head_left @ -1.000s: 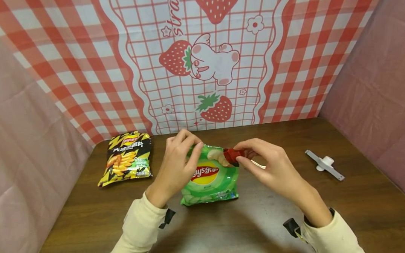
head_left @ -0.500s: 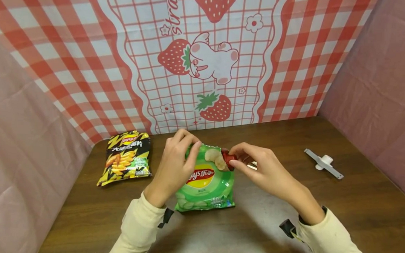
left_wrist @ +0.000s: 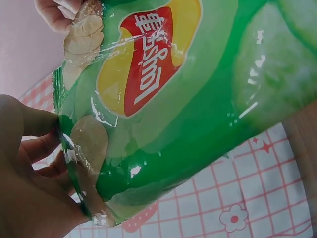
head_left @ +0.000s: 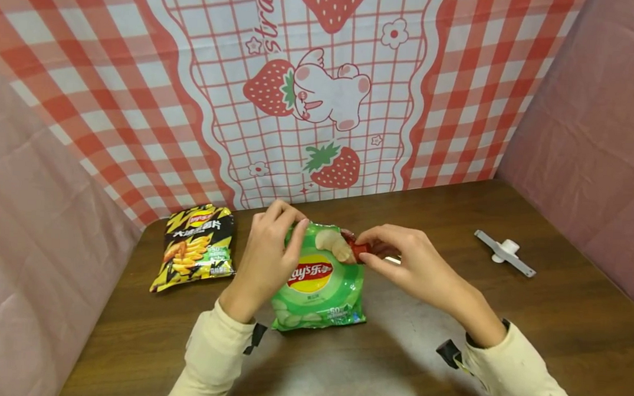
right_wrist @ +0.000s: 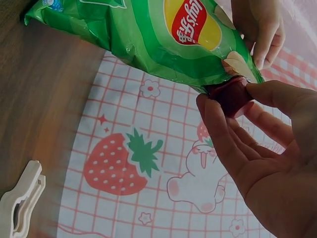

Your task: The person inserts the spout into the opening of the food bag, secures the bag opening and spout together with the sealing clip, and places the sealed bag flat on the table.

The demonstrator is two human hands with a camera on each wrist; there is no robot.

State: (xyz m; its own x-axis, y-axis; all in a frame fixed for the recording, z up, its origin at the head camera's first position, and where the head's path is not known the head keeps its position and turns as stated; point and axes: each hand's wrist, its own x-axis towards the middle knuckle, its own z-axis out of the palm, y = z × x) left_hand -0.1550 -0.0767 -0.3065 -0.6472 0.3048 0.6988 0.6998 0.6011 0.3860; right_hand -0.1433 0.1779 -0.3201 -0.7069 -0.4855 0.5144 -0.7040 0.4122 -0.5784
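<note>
A green Lay's chip bag (head_left: 318,281) stands propped on the brown table (head_left: 454,216), lower edge on the wood. My left hand (head_left: 272,249) pinches the bag's top left corner (left_wrist: 74,148). My right hand (head_left: 394,254) pinches a small red clip (head_left: 358,250) against the bag's top right corner. In the right wrist view the red clip (right_wrist: 229,94) sits between thumb and fingers at the edge of the green bag (right_wrist: 163,39). The left wrist view is filled by the green bag (left_wrist: 188,99), with the fingers of my right hand (left_wrist: 59,12) at the top.
A black and yellow chip bag (head_left: 197,246) lies flat at the left. A white clip (head_left: 504,252) lies on the table at the right, and the white clip (right_wrist: 20,206) also shows at the lower left of the right wrist view. A strawberry-print cloth (head_left: 321,98) hangs behind, pink cloth on both sides.
My right hand with the red clip has moved left onto the bag's top right corner. The bag and my left hand have shifted a little to the left.
</note>
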